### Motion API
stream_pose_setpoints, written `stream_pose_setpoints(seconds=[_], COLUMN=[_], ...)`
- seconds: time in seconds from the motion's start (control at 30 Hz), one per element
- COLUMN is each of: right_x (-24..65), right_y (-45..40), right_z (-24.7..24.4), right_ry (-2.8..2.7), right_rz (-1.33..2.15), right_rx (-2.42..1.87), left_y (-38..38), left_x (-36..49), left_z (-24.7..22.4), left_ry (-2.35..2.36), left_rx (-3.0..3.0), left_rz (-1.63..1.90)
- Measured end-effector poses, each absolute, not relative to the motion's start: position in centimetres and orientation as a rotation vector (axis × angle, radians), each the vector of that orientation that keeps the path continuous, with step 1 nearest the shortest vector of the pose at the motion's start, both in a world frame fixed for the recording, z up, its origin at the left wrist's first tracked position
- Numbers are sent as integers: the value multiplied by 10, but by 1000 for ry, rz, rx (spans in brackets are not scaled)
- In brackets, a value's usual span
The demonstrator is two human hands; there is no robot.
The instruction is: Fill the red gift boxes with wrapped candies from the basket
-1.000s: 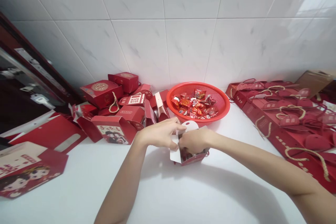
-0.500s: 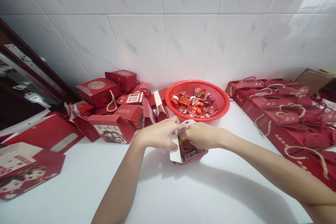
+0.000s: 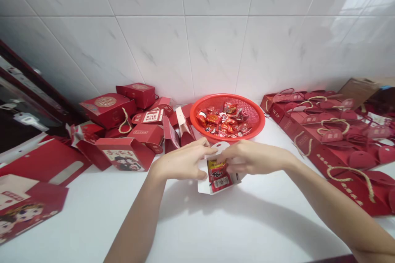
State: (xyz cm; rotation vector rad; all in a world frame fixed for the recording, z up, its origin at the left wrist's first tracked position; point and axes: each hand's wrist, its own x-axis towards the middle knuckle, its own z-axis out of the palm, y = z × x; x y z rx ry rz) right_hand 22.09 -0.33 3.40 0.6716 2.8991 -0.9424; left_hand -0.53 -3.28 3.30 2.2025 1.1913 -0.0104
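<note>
Open box: the small white-lined card box [image 3: 203, 183] stands with its flaps up on the white tabletop [image 3: 92, 218], near side of the red plastic colander [image 3: 261, 121].
Packet: a shiny red-and-yellow wrapped packet [image 3: 219, 177] sits in the box's mouth, printed face showing.
Left hand: the bare left hand [image 3: 182, 160] grasps the box at its left side, thumb on the white side flap, fingers by the rounded white far flap [image 3: 225, 147].
Right hand: the bare right hand [image 3: 257, 157] is at the box's right side, fingers bent over the opening beside the packet; whether they grip anything, I cannot tell.
Step in hand: handling at the open mouth, I judge, one hand steadying, the other working.
Next move calls for: a firm left hold and right fingers kept off the thin flaps, which could bend or snag.
Far: small wrapped sweets [image 3: 230, 107] lie in the colander.
Left: red card boxes [image 3: 106, 111] are piled loosely.
Right: red card boxes with rope handles [image 3: 321, 159] stand in rows.
</note>
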Motion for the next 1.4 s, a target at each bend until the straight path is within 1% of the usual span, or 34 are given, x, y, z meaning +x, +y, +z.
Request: stream_pose_setpoints(seconds=[0.07, 0.1, 0.17, 0.23, 0.3, 0.37, 0.47, 0.53, 0.73, 0.87, 1.0, 1.1, 1.27, 1.4], right_x=[239, 245, 251, 252, 250, 248, 247, 245, 238, 236, 235, 234, 233, 235], right_y=[-15, -22, -38, -52, -65, -74, -82, -85, -91, -92, -89, -86, -80, -79], right_z=[30, 23, 4, -19, -39, -53, -68, -79, -102, -102, -100, -99, -94, -92], right_ry=[3079, 3178, 3304, 3334, 3308, 3247, 3152, 3137, 3175, 3098, 3076, 3055, 2950, 3034], right_rz=[-942, -876, -720, -656, -730, -903, -1204, -1328, -1339, -1345, -1380, -1488, -1808, -1826], right_rx=[892, 1037, 1373, 1624, 1805, 1906, 1877, 1784, 1661, 1643, 1666, 1719, 1800, 1750], left_y=[-32, -32, -31, -31, -32, -33, -33, -32, -21, -19, -21, -22, -19, -19], left_x=[-6, -6, -6, -6, -4, -3, -2, -3, -15, -17, -2, 13, 25, 25], left_z=[31, 31, 30, 30, 31, 32, 32, 31, 29, 25, 14, 3, -6, -5], left_ry=[1193, 1194, 1195, 1188, 1167, 1163, 1232, 1256, 1126, 1071, 1154, 1265, 1412, 1400], left_rx=[2194, 2189, 2178, 2174, 2189, 2211, 2207, 2188, 2155, 2144, 2189, 2283, 2324, 2346], left_rz=[0, 1, 3, 7, 17, 23, 12, 9, 85, 132, 242, 236, 143, 138])
